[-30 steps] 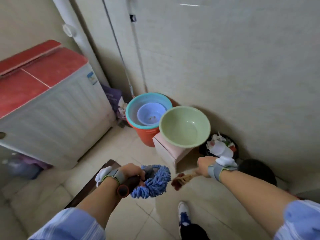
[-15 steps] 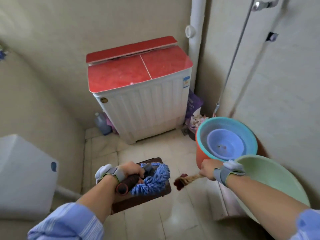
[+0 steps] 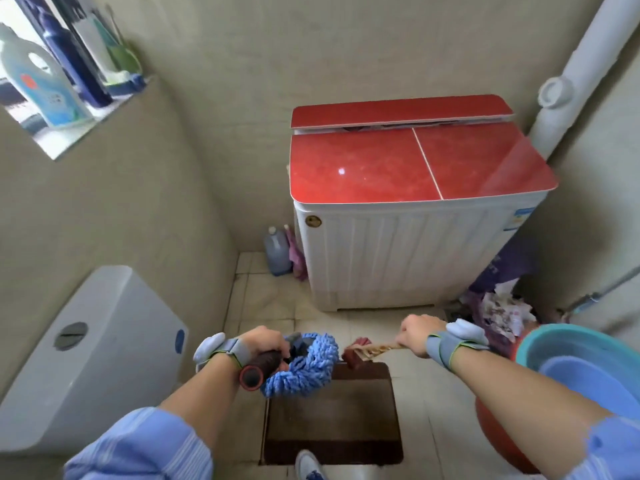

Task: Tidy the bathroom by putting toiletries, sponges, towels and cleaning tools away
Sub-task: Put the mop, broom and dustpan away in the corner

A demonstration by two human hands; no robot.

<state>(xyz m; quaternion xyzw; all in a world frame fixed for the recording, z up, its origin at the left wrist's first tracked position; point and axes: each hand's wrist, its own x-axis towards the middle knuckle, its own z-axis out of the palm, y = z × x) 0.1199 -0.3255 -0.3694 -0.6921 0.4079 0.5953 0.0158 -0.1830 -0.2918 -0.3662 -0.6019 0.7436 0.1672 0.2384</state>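
A white washing machine (image 3: 408, 258) with a glossy red lid fills the far right corner of the tiled floor (image 3: 263, 299). A white pipe (image 3: 581, 64) runs up the wall beside it. A pale toilet cistern (image 3: 86, 358) stands at the floor's left edge. At the right edge a teal basin (image 3: 581, 341) holds a smaller basin (image 3: 595, 382) of violet-blue, and both sit on an orange-red bucket (image 3: 491, 420). A dark brown mat (image 3: 332, 417) lies mid-floor near the front edge, with a shoe (image 3: 308, 465) at its near side. A purple bag (image 3: 498, 299) spilling paper scraps is wedged between the machine and the bucket. A blue bottle (image 3: 277, 251) stands on the floor just left of the machine. More bottles crowd a window ledge (image 3: 83, 129) high on the left.

Both task items are held over the mat's far edge. The left hand (image 3: 263, 344) has its grip curled round the black, red-rimmed handle of a duster (image 3: 304, 365), whose shaggy blue head bends into a loop. The right hand (image 3: 415, 332) has its grip closed on the pale handle of a small brush (image 3: 360, 353) with a dark red head, which points toward the duster and sits just beside it.
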